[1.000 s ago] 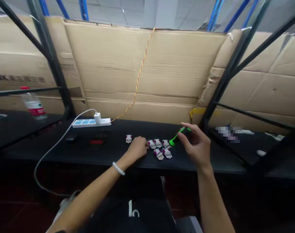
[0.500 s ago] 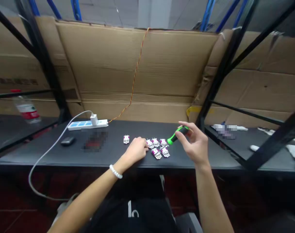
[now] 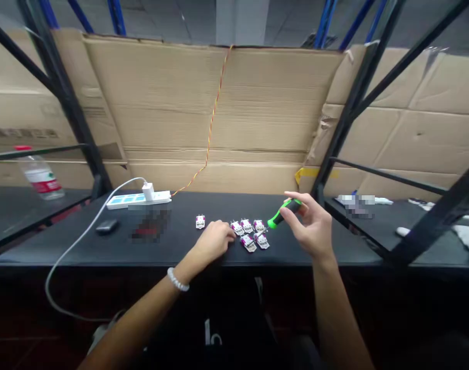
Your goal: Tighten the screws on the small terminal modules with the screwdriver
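Observation:
My right hand (image 3: 310, 225) grips a screwdriver (image 3: 284, 214) by its green and black handle. The screwdriver slants down to the left, and its thin shaft crosses above a cluster of small white and purple parts (image 3: 262, 240). The tip is too fine to place exactly, near the front-left part (image 3: 248, 243) of the cluster. My left hand (image 3: 216, 239) rests on the table with its fingers curled in. Its fingertips are at the left edge of the cluster, beside one part (image 3: 236, 228); what they hold, if anything, is hidden. A single similar part (image 3: 200, 221) lies apart, behind my left hand.
On the black table (image 3: 173, 252), a white power strip (image 3: 140, 199) with a plugged-in charger and cable lies at back left. A dark, flat object (image 3: 107, 226) is in front of it. Cardboard (image 3: 161, 103) stands behind, between black metal posts (image 3: 342, 123). A bottle (image 3: 43, 177) stands far left.
The view has shifted slightly. Both hands, the screwdriver and the small parts keep nearly the same places relative to each other.

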`<state>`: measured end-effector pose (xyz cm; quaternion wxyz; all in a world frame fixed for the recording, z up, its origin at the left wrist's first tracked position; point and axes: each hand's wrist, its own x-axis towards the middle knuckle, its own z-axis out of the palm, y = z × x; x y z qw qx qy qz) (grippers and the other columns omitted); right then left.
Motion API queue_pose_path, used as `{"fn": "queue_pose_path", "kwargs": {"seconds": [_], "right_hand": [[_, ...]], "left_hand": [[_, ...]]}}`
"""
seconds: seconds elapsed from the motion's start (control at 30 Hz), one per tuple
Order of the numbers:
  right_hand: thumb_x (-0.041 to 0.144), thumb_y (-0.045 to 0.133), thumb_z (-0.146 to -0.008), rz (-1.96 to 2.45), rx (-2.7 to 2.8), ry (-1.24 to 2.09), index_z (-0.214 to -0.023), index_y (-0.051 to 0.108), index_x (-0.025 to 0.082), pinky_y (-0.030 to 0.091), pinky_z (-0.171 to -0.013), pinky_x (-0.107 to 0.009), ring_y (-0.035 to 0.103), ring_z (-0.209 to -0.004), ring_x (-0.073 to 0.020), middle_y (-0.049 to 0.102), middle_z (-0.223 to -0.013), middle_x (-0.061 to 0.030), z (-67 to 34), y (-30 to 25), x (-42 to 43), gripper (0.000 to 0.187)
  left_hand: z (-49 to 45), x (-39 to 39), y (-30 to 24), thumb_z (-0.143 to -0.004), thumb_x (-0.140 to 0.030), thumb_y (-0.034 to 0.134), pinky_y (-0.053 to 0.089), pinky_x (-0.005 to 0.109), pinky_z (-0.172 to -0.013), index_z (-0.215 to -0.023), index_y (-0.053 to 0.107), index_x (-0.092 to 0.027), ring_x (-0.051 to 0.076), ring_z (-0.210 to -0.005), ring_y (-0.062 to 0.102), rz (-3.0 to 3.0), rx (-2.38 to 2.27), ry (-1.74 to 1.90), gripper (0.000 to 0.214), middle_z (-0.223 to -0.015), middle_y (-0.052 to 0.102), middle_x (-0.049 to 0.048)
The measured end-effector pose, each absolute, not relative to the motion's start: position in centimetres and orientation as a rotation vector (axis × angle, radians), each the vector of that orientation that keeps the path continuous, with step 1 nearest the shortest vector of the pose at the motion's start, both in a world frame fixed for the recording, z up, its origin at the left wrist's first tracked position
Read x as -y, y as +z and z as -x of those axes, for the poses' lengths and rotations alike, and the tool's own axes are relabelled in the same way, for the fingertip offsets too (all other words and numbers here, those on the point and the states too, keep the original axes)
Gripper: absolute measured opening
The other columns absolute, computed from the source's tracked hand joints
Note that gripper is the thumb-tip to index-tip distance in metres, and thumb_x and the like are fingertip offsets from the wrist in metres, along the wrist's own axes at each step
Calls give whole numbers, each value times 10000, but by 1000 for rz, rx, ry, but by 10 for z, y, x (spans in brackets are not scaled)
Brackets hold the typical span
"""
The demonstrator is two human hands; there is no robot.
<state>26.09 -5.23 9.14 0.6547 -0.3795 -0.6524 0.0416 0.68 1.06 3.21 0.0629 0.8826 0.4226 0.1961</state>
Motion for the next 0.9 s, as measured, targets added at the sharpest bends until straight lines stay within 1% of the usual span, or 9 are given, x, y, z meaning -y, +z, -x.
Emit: {"fn": "queue_pose_path", "kwargs": {"seconds": [0.17,0.3,0.43,0.63,0.7,0.8,0.9], "right_hand": [[348,801,-933,858,1484,114,-1203,768,256,597,-796,-373,702,-870,-210,715,-980,-35,-262,92,54,287],[330,812,-924,834,1471,133,-1195,773,265,590,-780,-359,697,-862,-202,711,-972,-26,-263,93,55,281],[304,808,-927,821,1476,140,-1207,771,260,586,-793,-352,699,-875,-196,711,-981,-29,-263,93,56,286],[309,813,-923,811,1488,121,-1203,770,248,597,-785,-349,701,-875,-199,713,-980,-33,-262,94,57,290],[307,810,-927,809,1495,115,-1204,769,252,594,-780,-342,699,-873,-196,713,-979,-30,-261,94,57,286],[300,807,-933,799,1510,123,-1208,769,264,597,-798,-341,700,-888,-195,710,-990,-28,-258,94,57,279],[301,813,-932,789,1533,125,-1208,772,267,600,-802,-349,702,-907,-203,707,-1003,-34,-256,93,57,282]], "left_hand": [[-14,-16,35,-887,-63,636,565,362,-917,-877,845,-186,276,-939,754,-2585,-1324,519,243,-962,831,110],[-16,-16,36,-878,-53,630,562,361,-919,-845,826,-171,277,-945,752,-2589,-1317,503,232,-944,824,112],[-15,-15,39,-876,-71,658,559,363,-883,-801,793,-170,290,-942,736,-2595,-1329,488,183,-902,804,109],[16,-10,53,-946,-92,630,533,369,-965,-885,785,-187,258,-964,719,-2558,-1281,716,192,-978,807,76],[31,-9,53,-989,-134,608,533,360,-949,-908,782,-201,250,-967,713,-2547,-1256,808,204,-977,803,64],[47,-10,46,-1011,-152,596,542,342,-910,-922,762,-199,235,-945,714,-2554,-1145,828,194,-971,792,61],[52,-12,32,-1008,-135,583,549,364,-952,-925,735,-193,236,-977,709,-2592,-1036,849,183,-991,780,69]]}}
